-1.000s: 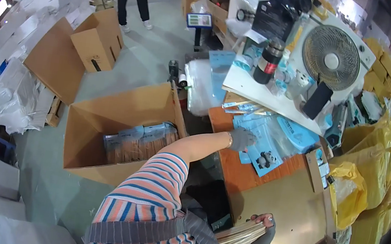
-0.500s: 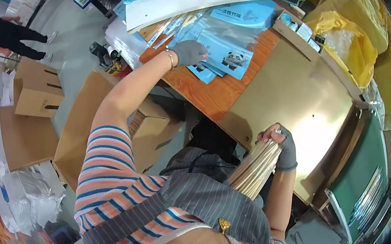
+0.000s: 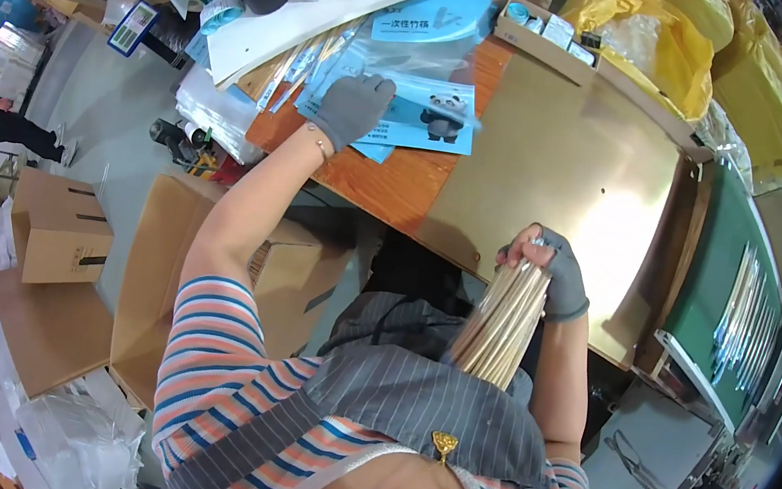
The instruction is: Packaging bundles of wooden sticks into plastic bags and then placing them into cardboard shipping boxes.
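Note:
My left hand (image 3: 355, 108), in a grey glove, bears on a pile of flat blue-and-clear plastic bags. Its fingers look curled onto the top blue plastic bag (image 3: 406, 131), which carries a panda picture; the fingertips are hidden. Farther back lies another blue bag (image 3: 434, 23) with pale printing. My right hand (image 3: 549, 270), in a matching glove with bare fingertips, grips a thick bundle of wooden chopsticks (image 3: 503, 327) near its upper end. The bundle slants down in front of my apron. Loose chopsticks (image 3: 292, 71) partly wrapped in blue lie left of the bags.
The brown table (image 3: 370, 184) has a shiny metal-coloured sheet (image 3: 565, 159) on its right. A narrow cardboard tray (image 3: 542, 45) stands behind. Wrapped chopsticks (image 3: 749, 318) line a green surface at far right. Open cartons (image 3: 158, 281) stand left. A person (image 3: 0, 117) is at far left.
My view has shifted, so the table sits farther left in the picture. The panda bag has slid slightly rightward on the table with my left hand. My right hand keeps the chopsticks.

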`<state>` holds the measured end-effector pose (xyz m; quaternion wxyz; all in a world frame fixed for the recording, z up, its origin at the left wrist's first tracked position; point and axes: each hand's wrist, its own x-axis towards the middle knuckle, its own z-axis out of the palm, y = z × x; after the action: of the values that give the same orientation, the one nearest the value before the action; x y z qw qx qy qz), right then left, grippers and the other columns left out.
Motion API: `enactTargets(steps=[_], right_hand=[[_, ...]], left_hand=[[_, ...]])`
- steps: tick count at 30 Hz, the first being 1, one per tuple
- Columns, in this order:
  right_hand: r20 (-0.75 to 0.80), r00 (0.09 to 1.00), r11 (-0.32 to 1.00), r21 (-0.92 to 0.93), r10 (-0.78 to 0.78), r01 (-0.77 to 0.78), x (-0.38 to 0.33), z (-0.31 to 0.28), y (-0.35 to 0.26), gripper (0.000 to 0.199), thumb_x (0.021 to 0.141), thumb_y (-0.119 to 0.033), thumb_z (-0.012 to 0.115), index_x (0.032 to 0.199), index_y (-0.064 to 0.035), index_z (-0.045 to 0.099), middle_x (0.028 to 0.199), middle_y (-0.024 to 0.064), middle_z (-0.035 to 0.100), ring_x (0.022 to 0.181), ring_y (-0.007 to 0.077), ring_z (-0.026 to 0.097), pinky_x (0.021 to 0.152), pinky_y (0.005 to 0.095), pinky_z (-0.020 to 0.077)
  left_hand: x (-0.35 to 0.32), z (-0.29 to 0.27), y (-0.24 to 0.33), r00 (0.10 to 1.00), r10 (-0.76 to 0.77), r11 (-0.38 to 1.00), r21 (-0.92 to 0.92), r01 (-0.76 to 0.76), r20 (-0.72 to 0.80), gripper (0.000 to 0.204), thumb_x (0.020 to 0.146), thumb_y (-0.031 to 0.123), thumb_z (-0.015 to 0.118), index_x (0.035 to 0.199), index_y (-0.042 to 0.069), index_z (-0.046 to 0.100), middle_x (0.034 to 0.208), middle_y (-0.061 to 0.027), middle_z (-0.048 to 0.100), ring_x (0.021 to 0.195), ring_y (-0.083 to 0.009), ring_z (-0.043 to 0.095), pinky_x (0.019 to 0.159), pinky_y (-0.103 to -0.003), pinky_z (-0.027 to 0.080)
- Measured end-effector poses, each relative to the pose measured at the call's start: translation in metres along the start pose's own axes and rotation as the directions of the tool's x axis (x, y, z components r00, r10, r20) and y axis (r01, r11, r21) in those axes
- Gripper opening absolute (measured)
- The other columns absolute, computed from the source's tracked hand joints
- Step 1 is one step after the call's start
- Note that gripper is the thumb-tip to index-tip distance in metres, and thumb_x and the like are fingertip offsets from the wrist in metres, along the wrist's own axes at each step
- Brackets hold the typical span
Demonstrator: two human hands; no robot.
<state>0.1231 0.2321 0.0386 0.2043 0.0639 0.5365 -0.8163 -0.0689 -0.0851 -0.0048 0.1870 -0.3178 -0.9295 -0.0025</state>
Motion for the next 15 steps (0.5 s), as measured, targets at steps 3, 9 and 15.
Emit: enactTargets(steps=[3, 9, 15], right_hand=[[0.004, 1.000, 1.000, -0.007, -0.017, 0.017, -0.005, -0.002, -0.002, 0.026, 0.076, -0.027, 0.060, 0.075, -0.0020, 0.055, 0.070, 0.0090, 0.057, 0.079, 0.0240, 0.060, 0.074, 0.0336, 0.0462], [0.051, 0.997, 0.998, 0.003, -0.059, 0.059, -0.009, 0.004, -0.001, 0.025, 0.076, -0.025, 0.061, 0.077, -0.0012, 0.057, 0.071, 0.0097, 0.058, 0.077, 0.0231, 0.059, 0.075, 0.0337, 0.0461], [0.040, 0.998, 0.994, 0.099, -0.056, 0.052, -0.024, -0.010, 0.002, 0.024, 0.077, -0.019, 0.060, 0.089, 0.0012, 0.059, 0.074, 0.0100, 0.060, 0.076, 0.0222, 0.060, 0.077, 0.0324, 0.0467]], left_hand=[[-0.003, -0.006, 0.003, 0.983, 0.113, 0.986, -0.138, -0.093, 0.146, 0.016, 0.084, 0.027, 0.057, 0.085, 0.011, 0.060, 0.078, -0.0091, 0.063, 0.068, -0.0287, 0.062, 0.059, -0.039, 0.048], [0.002, 0.015, 0.027, 0.947, 0.054, 0.967, -0.251, 0.029, 0.315, 0.038, 0.084, 0.045, 0.053, 0.070, 0.011, 0.059, 0.068, -0.0116, 0.062, 0.069, -0.0323, 0.061, 0.059, -0.043, 0.046], [0.025, 0.007, -0.019, 0.994, -0.100, 0.991, -0.092, 0.095, -0.049, 0.036, 0.085, 0.040, 0.055, 0.075, 0.005, 0.060, 0.073, -0.0182, 0.061, 0.068, -0.0340, 0.061, 0.063, -0.044, 0.050]])
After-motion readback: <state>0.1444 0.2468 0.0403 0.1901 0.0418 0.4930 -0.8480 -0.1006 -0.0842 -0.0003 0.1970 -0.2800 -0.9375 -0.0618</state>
